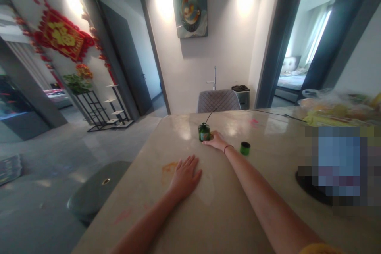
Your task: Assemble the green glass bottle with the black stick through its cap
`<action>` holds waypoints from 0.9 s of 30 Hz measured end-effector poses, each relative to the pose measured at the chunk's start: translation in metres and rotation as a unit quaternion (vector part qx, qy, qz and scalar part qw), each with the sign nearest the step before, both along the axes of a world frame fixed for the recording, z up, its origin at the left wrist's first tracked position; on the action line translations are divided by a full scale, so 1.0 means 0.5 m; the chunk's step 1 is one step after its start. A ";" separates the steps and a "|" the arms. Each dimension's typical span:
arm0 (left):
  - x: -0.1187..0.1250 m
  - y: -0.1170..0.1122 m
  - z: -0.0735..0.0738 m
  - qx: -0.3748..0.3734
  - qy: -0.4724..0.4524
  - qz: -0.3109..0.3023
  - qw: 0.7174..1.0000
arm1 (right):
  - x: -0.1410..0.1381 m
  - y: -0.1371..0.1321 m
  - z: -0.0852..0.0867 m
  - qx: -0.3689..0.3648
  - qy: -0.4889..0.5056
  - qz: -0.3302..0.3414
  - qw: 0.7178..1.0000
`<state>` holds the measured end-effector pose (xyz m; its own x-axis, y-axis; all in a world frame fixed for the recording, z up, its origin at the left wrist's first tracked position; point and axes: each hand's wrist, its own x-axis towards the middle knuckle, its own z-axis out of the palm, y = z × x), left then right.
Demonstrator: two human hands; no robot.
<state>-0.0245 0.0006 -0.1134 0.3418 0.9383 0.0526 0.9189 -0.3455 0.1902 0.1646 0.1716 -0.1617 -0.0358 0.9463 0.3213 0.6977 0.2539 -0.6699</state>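
A small green bottle [204,132] with a thin dark stick rising from its neck stands upright near the far middle of the pale marble table [226,206]. My right hand [216,141] reaches far forward and its fingers curl around the bottle's base on its right side. A short green cap [245,148] sits on the table just right of that wrist, which wears a thin band. My left hand [185,175] lies flat, palm down, with fingers stretched out, nearer to me and left of the bottle, beside an orange stain.
A grey padded chair [219,100] stands at the table's far end. A dark round stool [95,192] is at the left edge. Bags of food [336,109] crowd the far right corner. A black plant stand [99,111] is on the floor at left.
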 end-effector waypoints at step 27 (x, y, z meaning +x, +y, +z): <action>-0.002 0.004 -0.008 0.001 0.012 -0.001 1.000 | 0.009 -0.024 0.029 -0.048 0.003 0.047 0.998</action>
<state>-0.0255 0.0028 -0.1175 0.3454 0.9373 0.0461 0.9225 -0.3481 0.1666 0.1693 0.1597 -0.1473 -0.1252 0.9650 0.2305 0.6697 0.2536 -0.6979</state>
